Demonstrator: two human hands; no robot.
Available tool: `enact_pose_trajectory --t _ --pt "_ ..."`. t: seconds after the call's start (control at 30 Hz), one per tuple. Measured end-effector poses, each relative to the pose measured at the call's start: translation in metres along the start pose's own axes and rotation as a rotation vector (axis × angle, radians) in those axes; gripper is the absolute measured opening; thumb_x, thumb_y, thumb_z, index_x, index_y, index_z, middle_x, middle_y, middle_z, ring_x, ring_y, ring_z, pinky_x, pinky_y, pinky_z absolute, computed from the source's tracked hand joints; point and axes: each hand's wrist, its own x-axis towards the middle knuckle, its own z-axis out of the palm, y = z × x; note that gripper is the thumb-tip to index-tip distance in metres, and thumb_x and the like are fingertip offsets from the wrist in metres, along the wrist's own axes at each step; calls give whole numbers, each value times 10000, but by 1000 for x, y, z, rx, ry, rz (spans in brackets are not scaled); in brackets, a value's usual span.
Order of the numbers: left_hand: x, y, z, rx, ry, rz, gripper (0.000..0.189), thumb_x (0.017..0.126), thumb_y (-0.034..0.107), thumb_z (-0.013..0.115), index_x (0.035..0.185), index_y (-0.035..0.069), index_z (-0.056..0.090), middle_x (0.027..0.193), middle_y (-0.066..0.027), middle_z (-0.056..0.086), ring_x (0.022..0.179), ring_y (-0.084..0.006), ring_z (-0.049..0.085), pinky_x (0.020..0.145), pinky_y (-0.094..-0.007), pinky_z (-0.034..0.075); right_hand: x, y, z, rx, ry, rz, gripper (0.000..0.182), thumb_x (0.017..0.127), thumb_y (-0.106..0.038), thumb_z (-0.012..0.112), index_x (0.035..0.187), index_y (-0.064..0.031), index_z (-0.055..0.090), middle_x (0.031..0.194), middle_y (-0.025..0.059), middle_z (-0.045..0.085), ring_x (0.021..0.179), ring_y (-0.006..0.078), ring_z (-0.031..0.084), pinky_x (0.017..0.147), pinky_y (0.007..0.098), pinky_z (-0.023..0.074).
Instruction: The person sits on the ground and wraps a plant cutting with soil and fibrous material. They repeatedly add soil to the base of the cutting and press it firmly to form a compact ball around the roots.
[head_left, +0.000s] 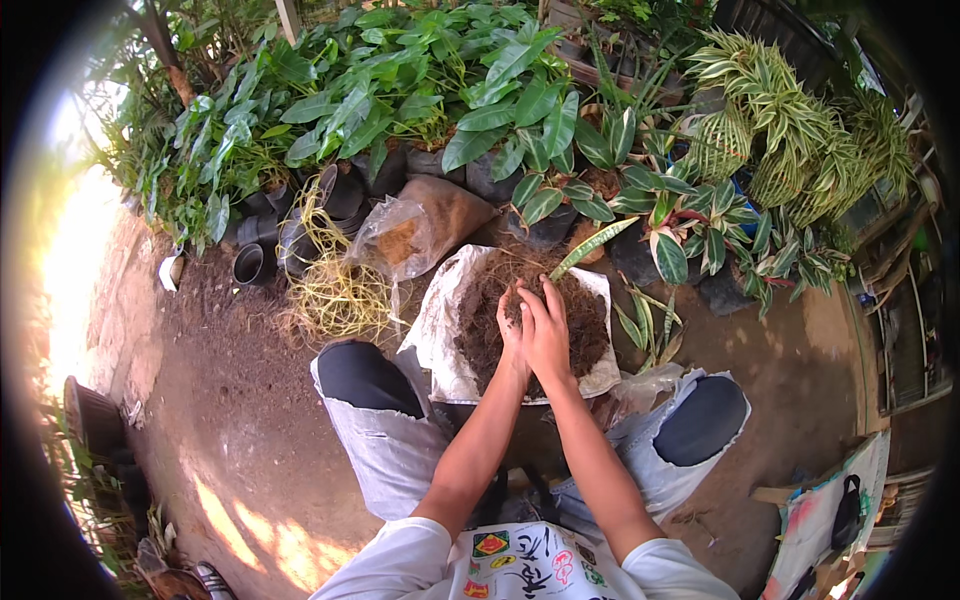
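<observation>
Dark, fibrous soil (480, 315) is heaped on a white woven sack (439, 330) between the person's knees. My left hand (512, 319) and my right hand (547, 330) are cupped together around a clump of soil and roots over the heap. From the far side of the clump a mottled snake plant leaf (592, 247) with a yellow edge slants up to the right; whether it is rooted in the clump is hidden by the fingers. Loose snake plant leaves (646, 322) lie on the ground right of the sack.
A plastic bag of brown material (401, 238), a tangle of yellowish roots (341, 296) and black plastic pots (253, 264) stand or lie beyond the left knee. Potted leafy plants (420, 90) line the far side. Clear plastic (645, 386) lies by the right knee.
</observation>
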Motion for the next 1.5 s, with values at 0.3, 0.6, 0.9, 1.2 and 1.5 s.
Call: enact_pose_trajectory --t 0.3,0.6,0.9,1.2,1.5 --pt "-13 -18 25 264 68 89 268 979 299 469 1068 97 621 1032 -92 668 930 -240 646 865 -406 535 43 17 -15 45 118 -79 200 889 -173 616 1008 -21 668 1047 164 670 988 345 624 882 427 484" --pt "-11 -17 -7 278 -41 -9 291 997 404 478 1004 145 610 975 -53 654 900 -220 648 797 -385 555 31 21 1 -139 -142 -21 271 911 -234 592 781 -9 666 849 157 691 842 341 658 775 411 522" --pt "-11 -26 16 266 117 37 319 990 398 462 1124 147 607 1149 -73 645 1013 -221 638 842 -382 556 44 22 -17 -226 -277 -193 261 940 -246 535 1003 -63 710 1073 116 704 1074 291 635 938 387 477" --pt "-2 -13 -21 359 192 -95 337 1004 368 440 1219 149 577 1223 -102 616 1111 -237 607 918 -395 529 34 42 -11 146 -333 129 279 946 -278 563 1027 -48 700 1038 126 707 1002 299 658 898 398 496" --pt "-14 -12 -8 238 42 -165 344 997 367 435 1179 116 584 1234 -116 596 1131 -265 592 922 -421 533 30 28 -32 -152 -408 -406 334 845 -330 673 1075 -92 712 1198 110 652 1168 288 572 997 417 447"
